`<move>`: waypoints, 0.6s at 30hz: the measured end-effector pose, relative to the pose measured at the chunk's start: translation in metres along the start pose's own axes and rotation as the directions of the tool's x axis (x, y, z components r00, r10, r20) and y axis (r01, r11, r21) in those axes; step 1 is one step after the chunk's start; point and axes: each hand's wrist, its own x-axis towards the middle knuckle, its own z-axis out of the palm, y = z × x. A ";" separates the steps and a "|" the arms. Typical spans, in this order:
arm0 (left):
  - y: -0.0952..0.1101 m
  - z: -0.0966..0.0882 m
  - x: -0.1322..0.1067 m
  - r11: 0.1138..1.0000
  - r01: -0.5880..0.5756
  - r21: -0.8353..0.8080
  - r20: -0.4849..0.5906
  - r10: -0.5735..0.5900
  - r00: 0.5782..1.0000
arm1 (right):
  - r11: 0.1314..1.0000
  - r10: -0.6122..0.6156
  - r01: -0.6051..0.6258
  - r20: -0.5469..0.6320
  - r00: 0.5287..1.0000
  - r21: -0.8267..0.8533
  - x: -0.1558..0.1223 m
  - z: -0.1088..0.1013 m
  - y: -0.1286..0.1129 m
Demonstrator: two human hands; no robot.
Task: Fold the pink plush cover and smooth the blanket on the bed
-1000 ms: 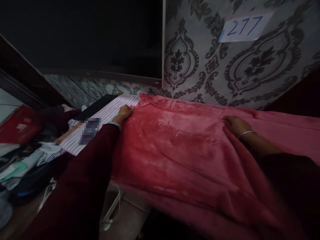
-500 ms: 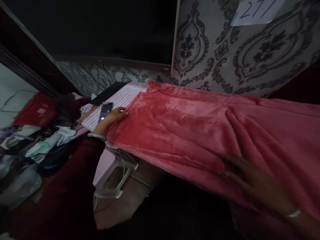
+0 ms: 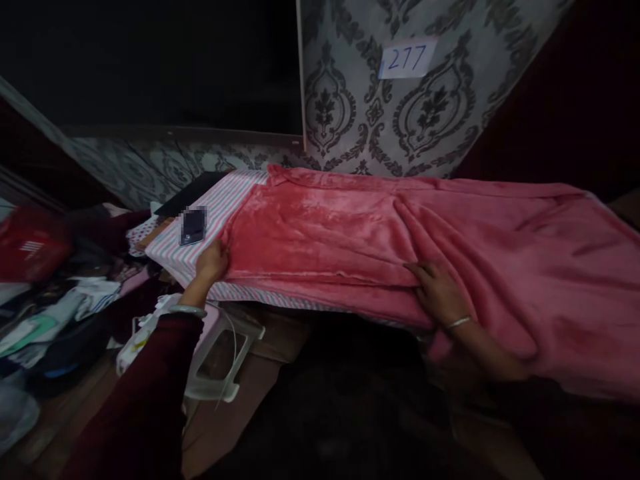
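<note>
A coral-red plush blanket is spread over a table, with folds running through its right half. My left hand is closed on the blanket's front left corner. Along the front edge, my right hand has its thumb and fingers bent around a layer of the blanket; some fingertips are hidden. Under the blanket lies a striped cloth, bare at the left end. On that cloth, just beyond my left hand, rests a dark phone.
A pale plastic stool stands below the table's front left. Piled clothes and a red bag lie to the left. Behind the table are a large dark screen and a patterned wall with a paper marked 277.
My left hand has gone from lying on the left edge to gripping the front corner. The blanket's front edge is straighter, uncovering striped cloth beneath. My view has turned right.
</note>
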 end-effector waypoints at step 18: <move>0.001 -0.011 -0.007 0.971 0.081 0.224 -0.098 -0.060 0.993 | 0.975 0.133 -0.110 -0.113 0.985 0.191 -0.027 0.008 0.010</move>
